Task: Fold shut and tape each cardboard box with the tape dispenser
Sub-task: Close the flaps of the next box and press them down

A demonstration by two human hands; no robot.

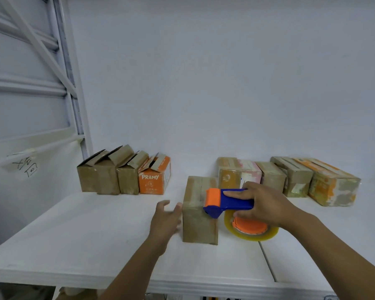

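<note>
Head view, one white worktop (95, 234). Item: closed brown cardboard box (198, 221), upright near the middle. Item: blue-and-orange tape dispenser (230, 200) with a clear roll, its orange roller at the box's top right edge. The right hand (262, 202) grasps it, fingers wrapped round the blue body. The left hand (166, 219), fingers released and straight, touches the box's left face. Back edge, left: open boxes (108, 176), flaps up, the last one orange. Back edge, right: taped boxes (301, 178) in a row.
</note>
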